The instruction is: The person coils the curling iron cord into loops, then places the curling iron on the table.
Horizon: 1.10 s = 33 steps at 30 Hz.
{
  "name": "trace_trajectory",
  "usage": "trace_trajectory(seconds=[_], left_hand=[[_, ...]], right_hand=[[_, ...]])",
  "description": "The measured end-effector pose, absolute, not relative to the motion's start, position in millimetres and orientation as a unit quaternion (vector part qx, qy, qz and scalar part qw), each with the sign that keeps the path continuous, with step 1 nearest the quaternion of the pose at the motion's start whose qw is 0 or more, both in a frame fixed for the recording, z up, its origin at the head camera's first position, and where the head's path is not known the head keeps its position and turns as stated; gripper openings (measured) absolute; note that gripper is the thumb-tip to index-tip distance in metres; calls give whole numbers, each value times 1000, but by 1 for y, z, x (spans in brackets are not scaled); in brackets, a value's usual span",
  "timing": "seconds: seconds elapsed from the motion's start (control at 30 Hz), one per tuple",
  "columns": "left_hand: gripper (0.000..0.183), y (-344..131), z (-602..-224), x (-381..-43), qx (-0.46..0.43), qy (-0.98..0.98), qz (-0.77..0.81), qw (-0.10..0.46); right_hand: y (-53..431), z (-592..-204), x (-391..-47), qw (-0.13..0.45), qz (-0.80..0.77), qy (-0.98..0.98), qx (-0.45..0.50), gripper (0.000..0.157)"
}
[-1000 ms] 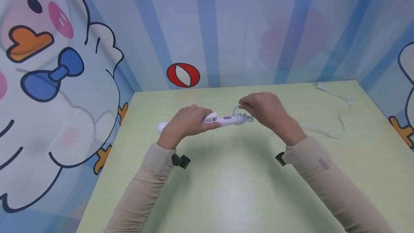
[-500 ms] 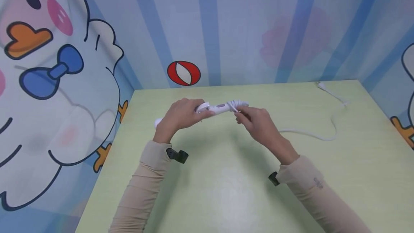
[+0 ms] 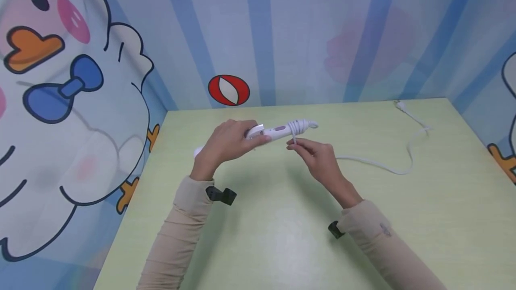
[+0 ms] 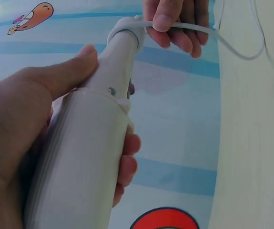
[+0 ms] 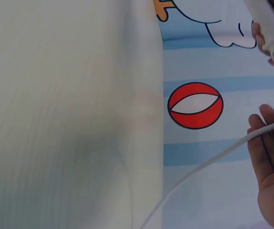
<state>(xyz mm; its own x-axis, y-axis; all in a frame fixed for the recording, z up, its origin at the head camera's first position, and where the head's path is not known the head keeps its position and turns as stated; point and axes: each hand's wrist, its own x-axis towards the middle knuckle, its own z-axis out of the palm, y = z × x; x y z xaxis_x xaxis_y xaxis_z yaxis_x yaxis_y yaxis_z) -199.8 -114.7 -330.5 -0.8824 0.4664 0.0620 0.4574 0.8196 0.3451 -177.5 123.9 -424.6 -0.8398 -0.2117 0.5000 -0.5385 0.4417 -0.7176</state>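
My left hand (image 3: 227,144) grips a white curling iron (image 3: 278,133) round its body, its handle end pointing right and slightly up above the table. A grey-purple button shows on the handle, and part of the barrel is hidden behind the hand. Several turns of white power cord (image 3: 297,127) are wound round the handle's end. Just below those turns my right hand (image 3: 320,158) pinches the cord between thumb and fingers. In the left wrist view the cord (image 4: 189,26) runs taut from the handle through the right fingers. The right wrist view shows it (image 5: 198,168) trailing from that hand.
The loose cord (image 3: 371,161) curves over the pale green table (image 3: 282,236) to a plug (image 3: 401,105) near the back right edge. Cartoon-printed walls (image 3: 298,35) stand behind and at both sides. Small black wrist cameras (image 3: 221,195) sit at the cuffs.
My right hand has come from above the handle down to below it, drawing the cord round. The curling iron has risen and tilted slightly; the loose cord on the table has shifted left.
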Motion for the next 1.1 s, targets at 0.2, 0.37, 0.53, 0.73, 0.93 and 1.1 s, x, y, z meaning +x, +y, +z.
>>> trace_trajectory(seconds=[0.2, 0.37, 0.53, 0.73, 0.93, 1.1], left_hand=[[35, -113, -328, -197, 258, 942, 212, 37], [31, -115, -325, -195, 269, 931, 238, 65], [29, -114, -324, -193, 280, 922, 255, 85], [29, -112, -323, -189, 290, 917, 250, 110], [31, -109, -322, -186, 307, 917, 227, 116], [34, -107, -322, -184, 310, 920, 204, 125]], right_hand=[[130, -430, -187, 155, 500, -820, 230, 16], [136, -428, -195, 157, 481, -823, 257, 13], [144, -424, -201, 171, 435, -841, 272, 17], [155, -419, -208, 151, 421, -845, 292, 14], [164, -405, -216, 154, 362, -841, 372, 26], [165, -395, -221, 121, 344, -852, 376, 18]])
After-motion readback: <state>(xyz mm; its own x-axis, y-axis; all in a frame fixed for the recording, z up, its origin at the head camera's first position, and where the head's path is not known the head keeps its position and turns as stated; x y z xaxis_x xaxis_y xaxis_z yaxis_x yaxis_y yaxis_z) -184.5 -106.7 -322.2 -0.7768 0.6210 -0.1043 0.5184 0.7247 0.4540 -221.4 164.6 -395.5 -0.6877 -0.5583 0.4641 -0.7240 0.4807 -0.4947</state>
